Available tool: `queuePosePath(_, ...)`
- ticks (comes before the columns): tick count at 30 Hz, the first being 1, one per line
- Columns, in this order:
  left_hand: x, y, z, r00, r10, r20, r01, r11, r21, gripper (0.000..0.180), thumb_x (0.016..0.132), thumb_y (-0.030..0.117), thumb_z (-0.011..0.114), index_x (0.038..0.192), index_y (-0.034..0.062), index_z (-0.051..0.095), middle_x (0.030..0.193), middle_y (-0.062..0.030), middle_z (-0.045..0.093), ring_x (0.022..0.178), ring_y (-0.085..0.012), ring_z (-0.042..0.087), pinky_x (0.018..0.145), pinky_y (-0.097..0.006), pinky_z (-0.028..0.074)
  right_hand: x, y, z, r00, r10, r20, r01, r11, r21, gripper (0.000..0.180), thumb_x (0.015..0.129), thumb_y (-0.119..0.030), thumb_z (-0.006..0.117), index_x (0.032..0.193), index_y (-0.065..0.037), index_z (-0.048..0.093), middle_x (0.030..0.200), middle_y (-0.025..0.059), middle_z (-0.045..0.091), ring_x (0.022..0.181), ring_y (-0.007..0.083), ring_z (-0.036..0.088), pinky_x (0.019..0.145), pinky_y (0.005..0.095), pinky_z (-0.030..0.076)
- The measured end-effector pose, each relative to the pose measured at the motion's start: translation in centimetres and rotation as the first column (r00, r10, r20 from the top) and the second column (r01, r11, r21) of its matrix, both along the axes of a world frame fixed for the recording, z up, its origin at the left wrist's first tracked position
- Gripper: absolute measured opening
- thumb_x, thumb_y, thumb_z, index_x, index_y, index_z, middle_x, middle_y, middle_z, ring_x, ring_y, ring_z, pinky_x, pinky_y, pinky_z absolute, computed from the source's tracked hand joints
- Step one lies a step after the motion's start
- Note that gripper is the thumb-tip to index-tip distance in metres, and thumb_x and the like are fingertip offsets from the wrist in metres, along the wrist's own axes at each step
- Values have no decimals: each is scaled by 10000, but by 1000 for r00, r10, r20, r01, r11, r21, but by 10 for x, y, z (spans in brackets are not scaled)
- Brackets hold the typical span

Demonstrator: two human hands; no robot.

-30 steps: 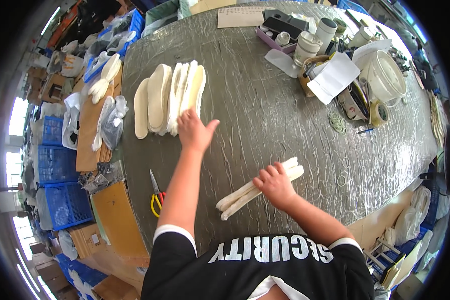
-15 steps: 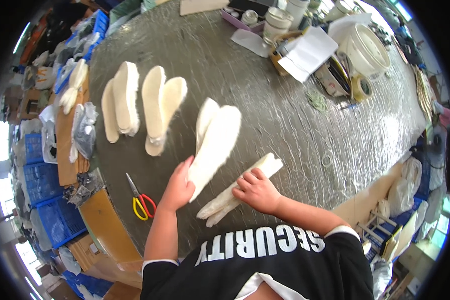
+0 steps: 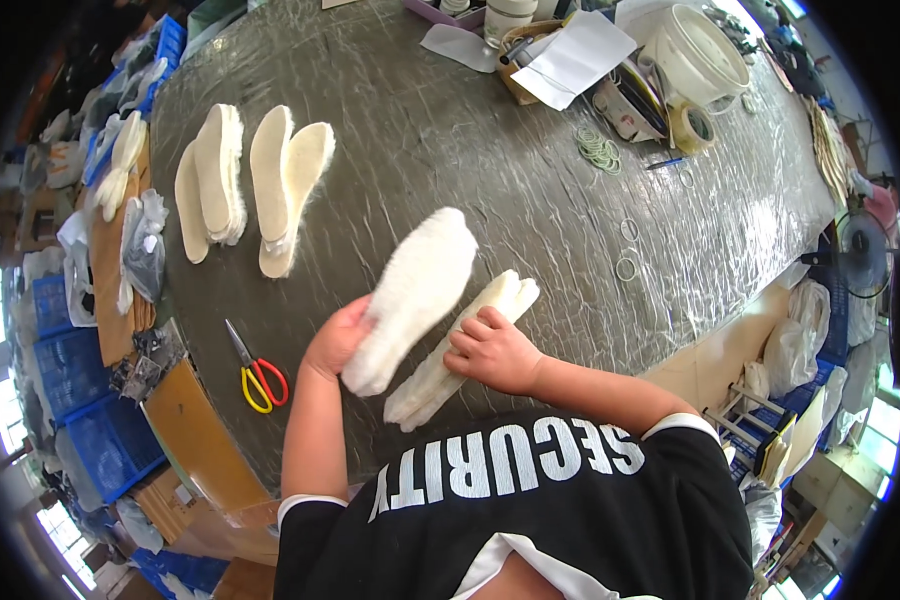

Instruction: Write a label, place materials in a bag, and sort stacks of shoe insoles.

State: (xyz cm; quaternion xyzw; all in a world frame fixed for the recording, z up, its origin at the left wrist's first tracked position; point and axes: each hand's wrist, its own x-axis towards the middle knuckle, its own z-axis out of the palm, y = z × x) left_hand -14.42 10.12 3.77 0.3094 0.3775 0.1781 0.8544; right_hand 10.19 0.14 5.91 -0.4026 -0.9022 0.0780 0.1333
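Observation:
My left hand (image 3: 342, 335) is closed on the near end of a fluffy white insole (image 3: 417, 290), its furry face upward. Whether more insoles lie under it cannot be seen. Close by on the right, my right hand (image 3: 493, 352) has its fingers curled over a folded bundle of white fleece insoles (image 3: 430, 392) resting on the table. Two groups of cream insoles lie farther left: one stack (image 3: 218, 175) and, beside it, a fanned group (image 3: 288, 190). Scissors (image 3: 257, 382) with one yellow and one red handle rest left of my left hand.
Green rubber bands (image 3: 598, 150), a blue pen (image 3: 667, 163) and a tape roll (image 3: 692, 128) sit at the far right of the table (image 3: 570, 380). Beyond them stand a white bucket (image 3: 698, 60) and a box with paper (image 3: 575, 60). Blue crates (image 3: 110, 445) line the left side.
The insoles in my left hand were fanned apart; now a single fluffy outline shows. My right hand stays on the bundle. The whole view has shifted, bringing a fan into sight at right.

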Motion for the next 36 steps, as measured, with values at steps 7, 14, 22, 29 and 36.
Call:
queuePosePath(7,2,-25,-9,976,-203,84,219,913,-343,409,813,26,585,1210,-22,498,1115,-113,581,970,-177,583,861,-292,465,7,-2,-2,997,1,-79,-1,1000,2,155,704,-221,542,848,-174,573,876,18,479,849,181,493,756,342,385)
queuePosePath(14,16,-3,6,634,-603,-485,732,671,123,404,868,42,482,1268,-4,450,1187,-109,546,1069,-167,526,912,-295,419,7,12,-3,989,57,-134,-53,998,30,129,710,-233,541,819,-181,586,896,24,457,870,186,487,788,335,386)
queuePosePath(22,29,-29,12,870,-247,-427,445,766,465,542,867,154,539,1349,21,331,1301,-142,446,1208,-207,418,1004,-318,320,-2,18,-6,991,81,-108,-79,997,24,174,700,-214,552,867,-179,584,965,32,476,930,190,494,792,341,410)
queuePosePath(29,32,-35,4,904,-57,-423,303,783,543,425,875,121,513,1271,4,412,1159,-156,548,1086,-235,519,916,-315,397,-11,16,-10,981,110,-158,-81,980,182,173,696,-213,557,863,-175,584,1049,25,491,1037,204,468,816,337,409)
queuePosePath(36,22,-41,23,701,221,-678,576,384,722,259,812,54,478,1051,-37,515,1015,-208,574,931,-384,534,820,-397,442,-14,16,-8,990,140,-35,-134,983,129,178,736,-233,519,900,-181,567,1055,14,497,1042,201,465,829,360,385)
